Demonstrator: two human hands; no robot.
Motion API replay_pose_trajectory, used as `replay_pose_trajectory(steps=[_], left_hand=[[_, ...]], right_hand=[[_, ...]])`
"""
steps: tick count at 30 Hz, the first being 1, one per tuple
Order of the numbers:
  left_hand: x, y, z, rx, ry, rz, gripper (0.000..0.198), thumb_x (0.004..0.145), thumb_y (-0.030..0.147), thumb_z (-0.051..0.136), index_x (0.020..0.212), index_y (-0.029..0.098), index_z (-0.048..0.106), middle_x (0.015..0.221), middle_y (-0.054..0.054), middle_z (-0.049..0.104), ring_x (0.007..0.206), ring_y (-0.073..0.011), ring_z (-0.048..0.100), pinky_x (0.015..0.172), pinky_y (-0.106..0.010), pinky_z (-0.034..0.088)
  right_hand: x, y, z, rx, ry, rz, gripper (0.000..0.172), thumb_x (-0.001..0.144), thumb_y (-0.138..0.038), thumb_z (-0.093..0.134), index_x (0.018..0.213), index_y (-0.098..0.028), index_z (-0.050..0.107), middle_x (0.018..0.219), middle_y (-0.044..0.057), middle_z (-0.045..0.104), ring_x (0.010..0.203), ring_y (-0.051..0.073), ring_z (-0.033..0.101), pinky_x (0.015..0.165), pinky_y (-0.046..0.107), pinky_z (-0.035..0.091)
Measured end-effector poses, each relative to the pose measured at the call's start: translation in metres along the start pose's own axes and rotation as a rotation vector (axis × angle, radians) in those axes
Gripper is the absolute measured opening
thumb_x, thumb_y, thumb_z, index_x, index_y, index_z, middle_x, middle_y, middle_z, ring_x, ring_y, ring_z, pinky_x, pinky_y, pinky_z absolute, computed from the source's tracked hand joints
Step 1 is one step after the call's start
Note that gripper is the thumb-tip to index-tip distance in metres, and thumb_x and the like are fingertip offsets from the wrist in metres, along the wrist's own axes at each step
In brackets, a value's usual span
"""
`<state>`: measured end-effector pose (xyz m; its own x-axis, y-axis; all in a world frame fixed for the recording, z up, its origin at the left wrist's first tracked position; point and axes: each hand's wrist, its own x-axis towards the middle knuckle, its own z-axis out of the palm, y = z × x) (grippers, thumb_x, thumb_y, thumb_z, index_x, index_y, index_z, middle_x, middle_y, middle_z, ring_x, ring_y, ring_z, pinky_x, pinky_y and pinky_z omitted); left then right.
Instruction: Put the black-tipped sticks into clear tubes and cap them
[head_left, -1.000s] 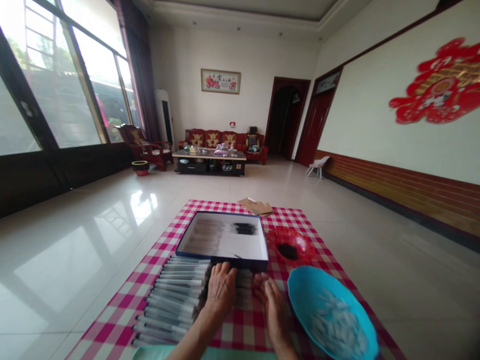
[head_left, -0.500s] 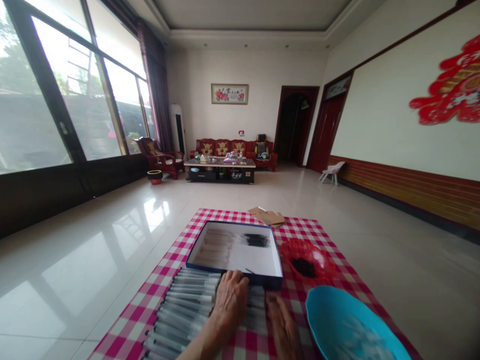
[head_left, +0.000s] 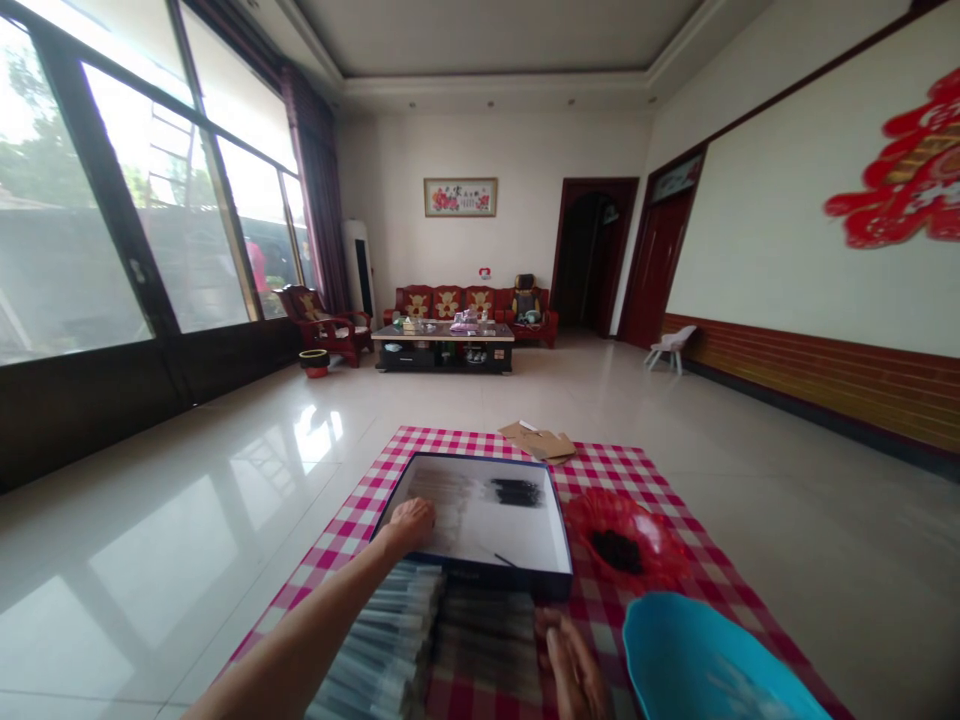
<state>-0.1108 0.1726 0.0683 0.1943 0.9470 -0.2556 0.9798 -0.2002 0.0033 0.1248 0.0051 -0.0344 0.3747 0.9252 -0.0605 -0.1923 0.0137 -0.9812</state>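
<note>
My left hand (head_left: 409, 522) reaches forward into the near left corner of a shallow blue-rimmed box (head_left: 480, 578); its fingers curl down, and what they touch is hidden. Faint grey tubes and a dark bundle (head_left: 516, 491) lie inside the box. My right hand (head_left: 574, 668) rests low on the red-and-white checked cloth (head_left: 345, 520), fingers flat and together, beside rows of clear tubes (head_left: 390, 640). A blue bowl (head_left: 712, 670) sits right of that hand.
A red dish (head_left: 626, 535) with dark bits stands right of the box. Cardboard pieces (head_left: 540, 440) lie at the cloth's far edge. Glossy tile floor surrounds the cloth. A coffee table (head_left: 444, 345) and red sofa (head_left: 469, 300) stand far back.
My left hand has left the rows of tubes and reached forward into the box's near left corner. The right hand stays low by the tubes. The view has tilted upward.
</note>
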Motion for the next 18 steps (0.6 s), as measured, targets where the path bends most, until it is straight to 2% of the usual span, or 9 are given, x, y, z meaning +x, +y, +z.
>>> replay_pose_trajectory(steps=[7, 14, 18], left_hand=[[0.008, -0.005, 0.008, 0.010, -0.035, 0.028, 0.030, 0.090, 0.031, 0.056, 0.116, 0.017, 0.055, 0.117, -0.007, 0.057, 0.099, -0.0209, 0.059, 0.083, -0.040, 0.051], [0.014, -0.010, 0.013, 0.007, -0.040, 0.047, 0.029, 0.090, 0.031, 0.056, 0.115, 0.018, 0.056, 0.116, -0.007, 0.058, 0.099, -0.0207, 0.059, 0.083, -0.040, 0.051], [0.011, -0.010, 0.013, -0.005, 0.003, 0.053, 0.029, 0.090, 0.031, 0.056, 0.115, 0.017, 0.055, 0.115, -0.007, 0.058, 0.098, -0.0205, 0.060, 0.082, -0.040, 0.051]], right_hand=[[0.005, 0.017, 0.002, 0.035, 0.026, -0.001, 0.055, 0.064, -0.067, 0.064, 0.098, -0.023, 0.070, 0.107, 0.008, 0.071, 0.106, 0.031, 0.061, 0.082, 0.037, 0.054], [0.003, 0.014, 0.003, 0.019, 0.010, -0.014, 0.055, 0.065, -0.066, 0.064, 0.098, -0.022, 0.069, 0.107, 0.008, 0.070, 0.104, 0.031, 0.063, 0.082, 0.037, 0.054], [0.004, 0.015, 0.003, 0.024, 0.018, -0.039, 0.052, 0.067, -0.065, 0.063, 0.097, -0.022, 0.070, 0.107, 0.008, 0.070, 0.104, 0.030, 0.062, 0.083, 0.037, 0.053]])
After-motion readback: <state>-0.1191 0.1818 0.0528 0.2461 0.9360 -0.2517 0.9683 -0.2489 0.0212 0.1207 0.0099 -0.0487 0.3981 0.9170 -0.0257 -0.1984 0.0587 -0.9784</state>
